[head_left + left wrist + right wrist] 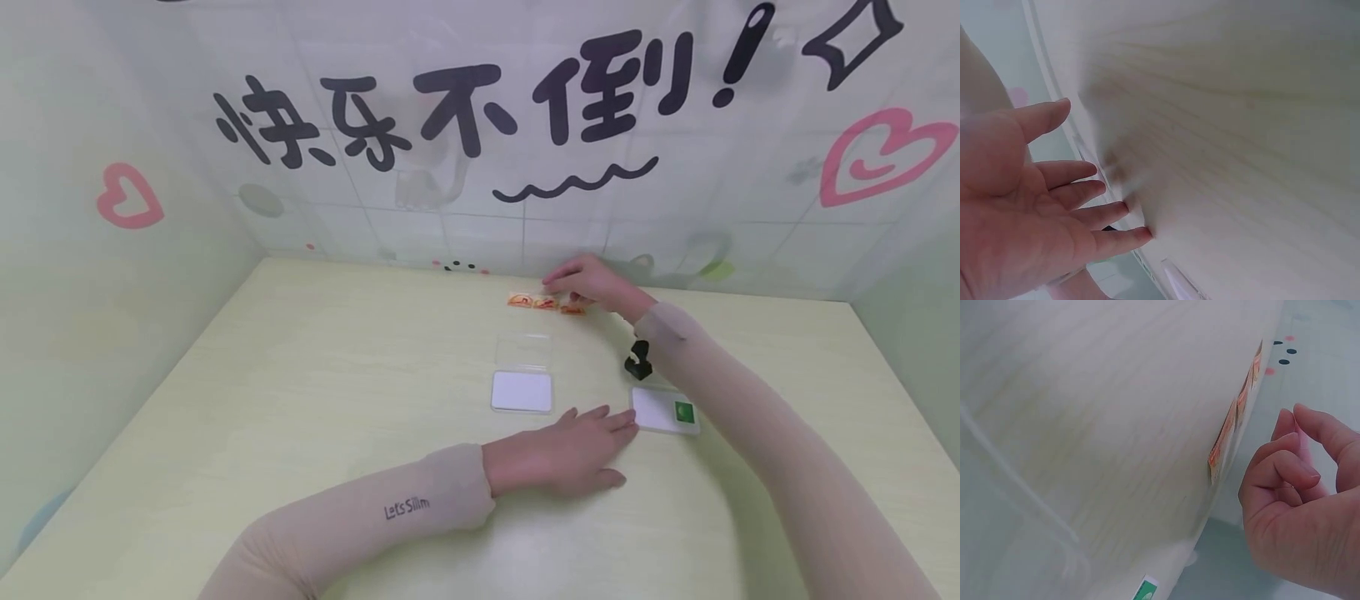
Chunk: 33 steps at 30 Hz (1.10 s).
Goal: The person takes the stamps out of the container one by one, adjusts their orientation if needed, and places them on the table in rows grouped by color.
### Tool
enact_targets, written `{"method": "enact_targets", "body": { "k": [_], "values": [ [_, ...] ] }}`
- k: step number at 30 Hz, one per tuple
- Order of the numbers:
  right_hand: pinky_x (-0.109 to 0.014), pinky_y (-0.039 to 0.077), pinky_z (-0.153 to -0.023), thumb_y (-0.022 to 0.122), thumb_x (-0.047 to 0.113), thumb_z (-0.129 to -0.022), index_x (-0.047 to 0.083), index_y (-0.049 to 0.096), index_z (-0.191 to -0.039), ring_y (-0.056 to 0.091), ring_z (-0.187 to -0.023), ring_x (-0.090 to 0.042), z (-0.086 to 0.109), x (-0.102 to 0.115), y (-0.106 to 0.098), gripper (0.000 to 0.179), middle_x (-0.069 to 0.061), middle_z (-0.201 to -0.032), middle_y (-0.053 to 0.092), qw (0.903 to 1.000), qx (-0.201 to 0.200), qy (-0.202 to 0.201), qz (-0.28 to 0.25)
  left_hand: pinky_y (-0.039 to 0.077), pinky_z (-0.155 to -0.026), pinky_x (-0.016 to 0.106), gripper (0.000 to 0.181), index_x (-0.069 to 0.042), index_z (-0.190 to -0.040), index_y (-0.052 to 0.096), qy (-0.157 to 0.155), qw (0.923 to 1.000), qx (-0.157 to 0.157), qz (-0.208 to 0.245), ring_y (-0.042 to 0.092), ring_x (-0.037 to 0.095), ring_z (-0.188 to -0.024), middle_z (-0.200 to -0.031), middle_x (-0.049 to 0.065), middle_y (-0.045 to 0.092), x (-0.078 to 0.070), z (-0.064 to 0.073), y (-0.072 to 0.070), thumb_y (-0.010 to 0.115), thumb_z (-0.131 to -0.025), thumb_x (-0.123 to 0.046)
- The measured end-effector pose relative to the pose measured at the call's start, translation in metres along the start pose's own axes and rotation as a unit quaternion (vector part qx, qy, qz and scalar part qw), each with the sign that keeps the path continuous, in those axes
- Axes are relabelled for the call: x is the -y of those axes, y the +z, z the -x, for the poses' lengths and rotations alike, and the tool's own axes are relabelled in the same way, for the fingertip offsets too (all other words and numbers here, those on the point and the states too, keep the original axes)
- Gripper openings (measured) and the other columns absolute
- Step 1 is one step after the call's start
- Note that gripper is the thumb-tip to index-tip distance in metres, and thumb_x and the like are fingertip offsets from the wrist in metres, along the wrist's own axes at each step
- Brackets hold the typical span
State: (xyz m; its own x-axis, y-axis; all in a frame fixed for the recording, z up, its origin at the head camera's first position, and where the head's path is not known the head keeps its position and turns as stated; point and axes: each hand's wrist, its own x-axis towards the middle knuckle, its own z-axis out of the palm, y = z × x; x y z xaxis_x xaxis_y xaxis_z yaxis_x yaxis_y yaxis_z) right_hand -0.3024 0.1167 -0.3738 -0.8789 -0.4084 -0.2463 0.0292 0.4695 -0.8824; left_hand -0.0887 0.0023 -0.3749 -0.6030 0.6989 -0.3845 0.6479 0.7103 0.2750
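Where tabletop point(300, 375) ends, right hand point(594, 283) hovers near orange pieces point(521, 301).

Three small orange-printed cards point(546, 304), side by side in a row near the worktop's back edge; prints too small to read. Rightmost one sits under the right hand point(592, 282), partly covered. Thumb and index tips of that hand meet; can't tell if anything's pinched. White rectangular slab point(651, 408), flat, slightly rotated, green square picture point(684, 412) near its right end; left hand point(573, 454) palm down, fingertips at slab's left edge. Second white slab point(522, 392), left of the first, flat, plain; clear rectangular cover point(524, 352) directly behind it.
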Motion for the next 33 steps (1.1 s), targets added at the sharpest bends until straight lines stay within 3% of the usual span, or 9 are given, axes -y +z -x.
{"method": "enact_targets", "body": {
  "k": [9,15,24,33],
  "values": [
    [-0.022,0.035,-0.054,0.069,0.013,-0.103,-0.007,0.069,-0.131,0.042,-0.059,-0.01,0.003,-0.005,-0.006,0.035,0.001,-0.092,0.072,1.0,0.001,0.002,0.002,0.036,-0.122,0.046,0.064,-0.019,-0.165,0.038,-0.003,0.9993,-0.031,-0.019,0.03,0.02,-0.158,-0.174,-0.008,0.027,-0.001,0.0,0.0,0.055,-0.109,-0.045],
    [-0.023,0.035,-0.056,0.068,0.016,-0.104,-0.005,0.069,-0.133,0.043,-0.062,-0.011,0.008,-0.006,-0.009,0.036,-0.001,-0.098,0.073,0.9999,-0.002,0.015,0.008,0.042,-0.116,0.044,0.061,-0.019,-0.163,0.042,-0.015,0.9981,-0.059,-0.008,0.039,0.019,-0.152,-0.17,-0.007,0.036,-0.005,-0.005,0.001,0.057,-0.109,-0.044],
    [-0.022,0.035,-0.056,0.068,0.017,-0.104,-0.007,0.065,-0.136,0.043,-0.061,-0.009,0.02,-0.009,-0.017,0.039,0.005,-0.094,0.068,0.9996,-0.007,0.021,-0.015,0.051,-0.101,0.034,0.05,-0.016,-0.153,0.056,-0.026,0.9939,-0.1,0.039,0.053,0.021,-0.135,-0.158,-0.003,0.052,-0.008,-0.014,-0.001,0.059,-0.108,-0.037],
    [-0.02,0.034,-0.053,0.066,0.02,-0.105,-0.007,0.063,-0.138,0.041,-0.059,-0.007,0.031,-0.013,-0.024,0.042,0.009,-0.091,0.067,0.9992,-0.013,0.03,-0.023,0.044,-0.108,0.025,0.045,-0.005,-0.146,0.062,-0.023,0.9851,-0.139,0.098,0.058,0.02,-0.131,-0.145,0.007,0.062,-0.007,-0.023,0.0,0.063,-0.106,-0.026]
  ]
}}
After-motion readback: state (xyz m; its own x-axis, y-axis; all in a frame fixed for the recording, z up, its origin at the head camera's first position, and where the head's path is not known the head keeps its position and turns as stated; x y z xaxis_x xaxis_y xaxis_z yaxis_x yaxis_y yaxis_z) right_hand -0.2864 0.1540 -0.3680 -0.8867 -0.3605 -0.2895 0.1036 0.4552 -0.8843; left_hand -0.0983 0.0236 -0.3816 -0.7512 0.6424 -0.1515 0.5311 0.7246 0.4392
